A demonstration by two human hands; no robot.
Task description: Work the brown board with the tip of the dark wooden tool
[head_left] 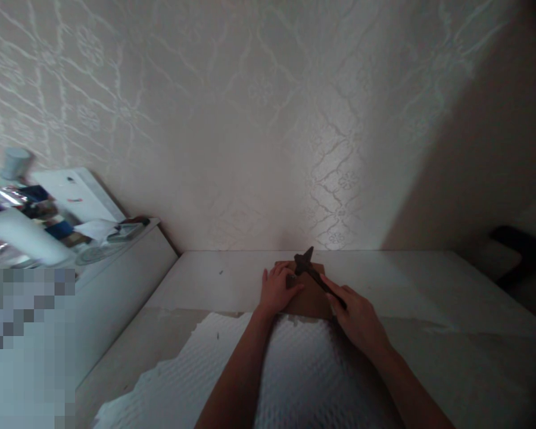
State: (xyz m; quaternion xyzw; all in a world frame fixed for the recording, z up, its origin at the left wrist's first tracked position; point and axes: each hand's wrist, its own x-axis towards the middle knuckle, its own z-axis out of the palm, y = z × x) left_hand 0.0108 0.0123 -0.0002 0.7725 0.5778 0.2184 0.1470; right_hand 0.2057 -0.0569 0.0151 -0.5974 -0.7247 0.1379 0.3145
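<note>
A small brown board (310, 298) lies on the pale table top (420, 286) close to the wall. My left hand (277, 290) rests on the board's left part, fingers curled against a small dark piece there. My right hand (357, 319) grips the handle of a dark tool (310, 269) with a wide, pointed head, perhaps a small hatchet or hammer. The tool's head sits over the board's far edge, just right of my left fingers. Both forearms reach in from below.
A white textured sheet (183, 381) covers the near table. At left stands a white cabinet (129, 268) crowded with bottles and small items (31, 220). Patterned wallpaper (250, 119) rises behind. A dark object (522, 250) sits at the far right.
</note>
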